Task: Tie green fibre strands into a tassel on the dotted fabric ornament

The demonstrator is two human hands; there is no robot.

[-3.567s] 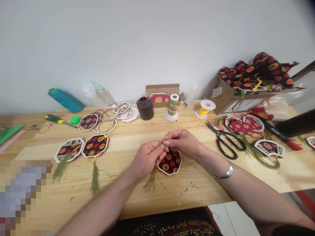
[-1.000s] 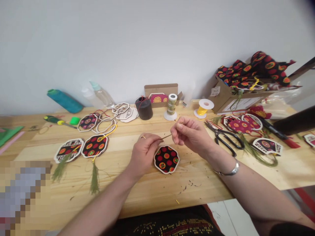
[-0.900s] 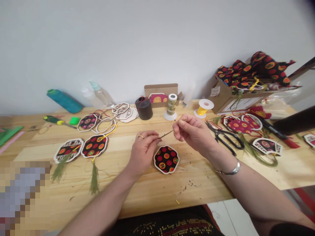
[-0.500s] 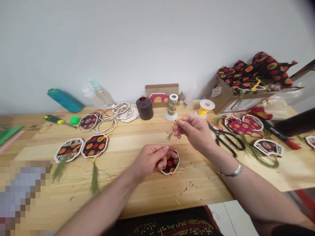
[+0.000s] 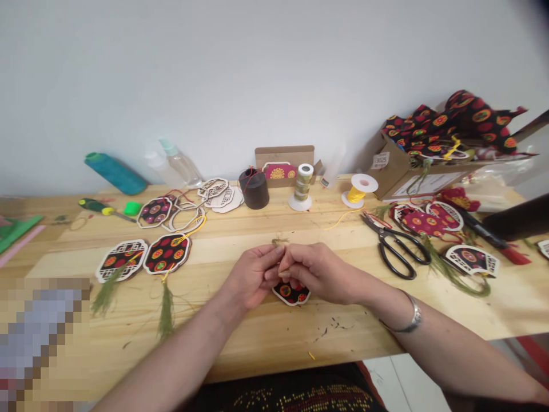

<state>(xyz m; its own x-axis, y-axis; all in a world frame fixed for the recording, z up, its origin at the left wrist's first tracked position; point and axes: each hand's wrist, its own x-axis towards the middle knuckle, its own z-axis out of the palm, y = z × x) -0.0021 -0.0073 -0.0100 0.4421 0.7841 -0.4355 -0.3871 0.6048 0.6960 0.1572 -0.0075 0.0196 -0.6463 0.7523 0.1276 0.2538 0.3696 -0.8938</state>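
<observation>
From my screen I see a silver bangle (image 5: pixel 416 315) lower right, and gold-and-red-dotted black clothing (image 5: pixel 295 395) bottom centre.

I note a plain pale wall (image 5: pixel 240 74) beyond the right hand (image 5: pixel 319 273), wooden tabletop (image 5: pixel 257 350) beneath it, white floor tiles (image 5: pixel 384 384) below.

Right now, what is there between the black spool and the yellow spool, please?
In the head view, a greenish spool is between the black spool and the yellow spool; farther back are a small cardboard box and a pale bottle.
</observation>
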